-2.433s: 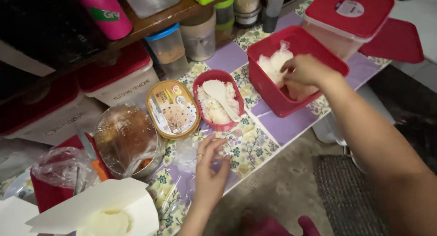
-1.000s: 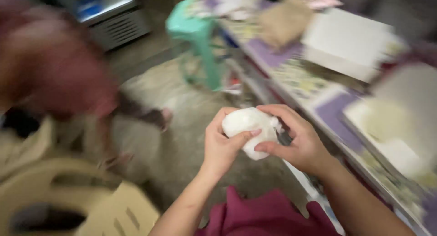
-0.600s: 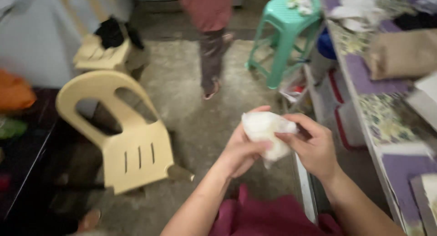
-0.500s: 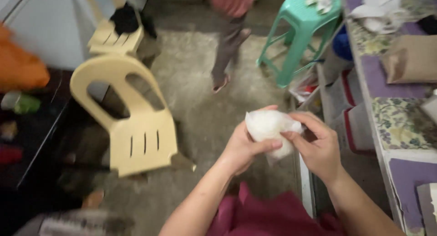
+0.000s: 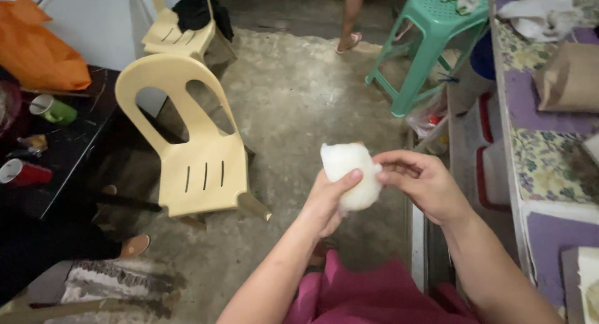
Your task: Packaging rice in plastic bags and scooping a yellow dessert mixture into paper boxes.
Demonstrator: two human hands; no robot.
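Observation:
A soft white lump point(image 5: 351, 173), like dough or a filled thin bag, is held in front of me above the concrete floor. My left hand point(image 5: 327, 202) grips it from below and behind, thumb pressed on its front. My right hand point(image 5: 423, 183) touches its right side with the fingertips pinched at its edge. Both forearms reach up from the bottom of the view, over a maroon garment point(image 5: 374, 296).
A cream plastic chair point(image 5: 190, 152) stands left of my hands, a second one point(image 5: 178, 34) behind it. A teal stool point(image 5: 430, 37) is at the back right. A table with a floral cloth point(image 5: 546, 162) runs along the right. Another person's legs point(image 5: 352, 21) show at the top.
My view swung from the table with red containers to the floor. Both hands now hold the white lump. The person at the back walked farther away.

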